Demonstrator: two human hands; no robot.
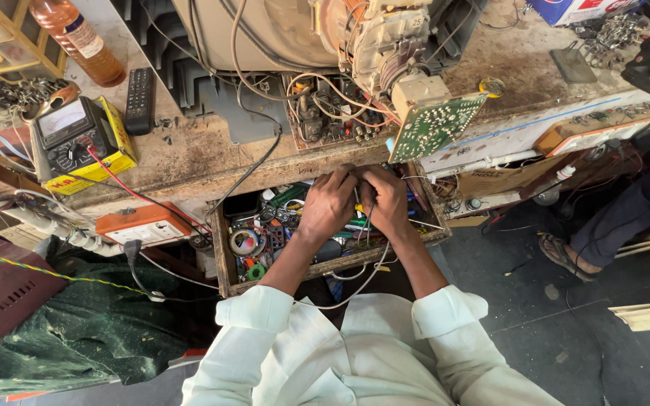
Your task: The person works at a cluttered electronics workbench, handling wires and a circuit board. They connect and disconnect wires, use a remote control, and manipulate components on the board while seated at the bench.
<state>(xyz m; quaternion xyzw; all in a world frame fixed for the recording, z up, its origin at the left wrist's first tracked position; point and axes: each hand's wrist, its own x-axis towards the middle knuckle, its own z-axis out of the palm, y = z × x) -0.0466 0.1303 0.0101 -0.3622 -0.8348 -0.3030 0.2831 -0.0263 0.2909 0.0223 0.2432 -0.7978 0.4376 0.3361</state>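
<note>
Both my hands are held close together over an open wooden drawer (223, 248) full of small tools and parts. My left hand (328, 204) and my right hand (385, 200) are curled, fingers meeting around a small item between them; a thin tool shaft with a yellow tip (356, 210) shows between the hands. What exactly each hand grips is hidden by the fingers. A white wire (362, 282) loops below my wrists. Above the hands sits an opened television chassis (325, 45) with a green circuit board (432, 124) hanging off its neck.
A multimeter (69, 135) on a yellow box, a black remote (139, 98) and an orange-liquid bottle (77, 37) lie on the bench at left. An orange switch box (144, 223) hangs at the bench edge. Another person's sandalled foot (562, 256) rests at right. Green cloth (92, 331) lies lower left.
</note>
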